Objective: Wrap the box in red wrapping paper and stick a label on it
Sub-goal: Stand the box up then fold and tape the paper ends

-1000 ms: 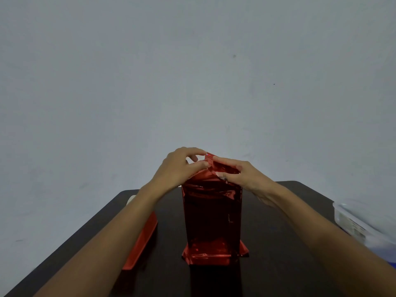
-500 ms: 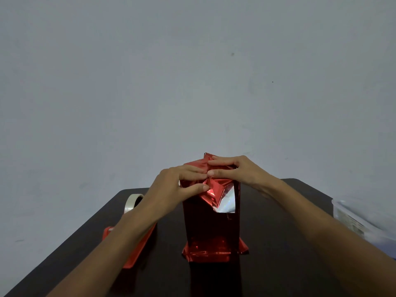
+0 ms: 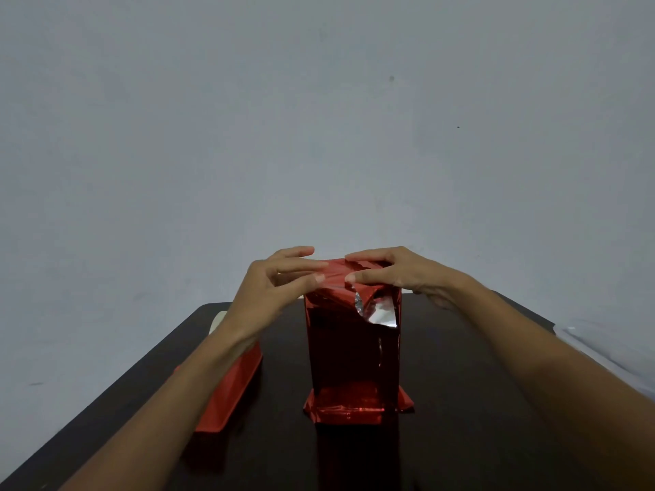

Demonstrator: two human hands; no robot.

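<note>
Left to right: a red tape dispenser (image 3: 230,395) lies on the dark desk (image 3: 460,402) beneath my left forearm. My left hand (image 3: 280,281) pinches the top fold of the red wrapping paper (image 3: 335,278) between thumb and fingers (image 3: 301,268). The box (image 3: 354,352) stands upright at mid-desk, sheathed in that paper. My right hand (image 3: 397,274) clamps the same fold from the opposite side, and a silver-backed flap (image 3: 381,313) hangs loose beneath it. Good practice, I judge: press each crease flat on the box top, tuck the flap under, and hold until taped
</note>
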